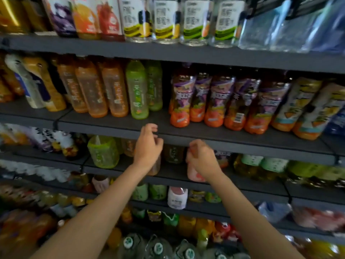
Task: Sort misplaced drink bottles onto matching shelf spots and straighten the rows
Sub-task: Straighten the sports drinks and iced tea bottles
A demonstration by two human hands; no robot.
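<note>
My right hand (202,158) grips a pink bottle (195,175) by its top, at the front of the third shelf. My left hand (148,144) is raised in front of the edge of the shelf (242,144) above, fingers loosely curled and holding nothing. A brownish bottle (155,166) stands just behind its wrist. On the shelf above stand orange bottles (93,90), two green bottles (138,90) and a row of purple-labelled orange bottles (214,100), with a gap between the green and purple ones.
A light green bottle (103,152) stands left of my hands on the third shelf, with yellow-green tea bottles (261,165) to the right. Clear bottles (168,19) and juice packs fill the top shelf. Lower shelves hold a white-pink bottle (177,198) and many mixed drinks.
</note>
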